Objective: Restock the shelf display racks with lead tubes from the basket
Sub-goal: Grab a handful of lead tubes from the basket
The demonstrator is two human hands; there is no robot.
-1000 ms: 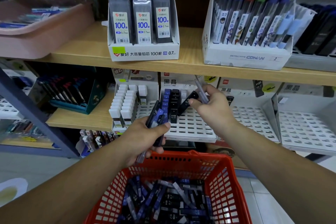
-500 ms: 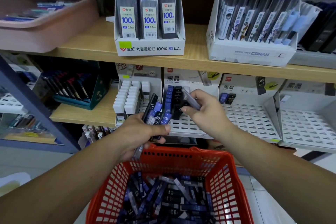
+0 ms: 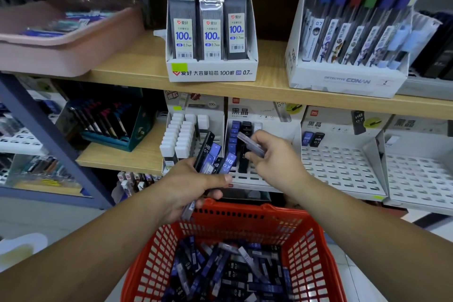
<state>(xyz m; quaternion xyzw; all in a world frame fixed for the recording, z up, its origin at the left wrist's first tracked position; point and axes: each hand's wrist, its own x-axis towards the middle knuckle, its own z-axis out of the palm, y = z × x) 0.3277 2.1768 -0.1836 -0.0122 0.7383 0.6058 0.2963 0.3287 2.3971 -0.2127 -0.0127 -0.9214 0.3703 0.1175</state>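
Note:
A red mesh basket point(image 3: 316, 247) below me holds several blue and black lead tubes point(image 3: 228, 274). My left hand point(image 3: 188, 186) grips a fanned bundle of lead tubes point(image 3: 213, 154) marked HB 0.7, just above the basket's far rim. My right hand point(image 3: 274, 157) pinches one clear lead tube point(image 3: 250, 143) over the white slotted display rack point(image 3: 250, 176), beside the blue and black tubes standing in the rack point(image 3: 239, 137).
A second slotted rack point(image 3: 343, 169) to the right holds two tubes at its back, and a third rack point(image 3: 416, 179) stands further right. White-capped tubes point(image 3: 179, 137) fill the rack on the left. The upper wooden shelf point(image 3: 269, 91) carries boxed leads and pens.
My right hand has drawn back and down from the rack's upper rows toward the left hand, still pinching the clear tube. The left hand's bundle has stayed put.

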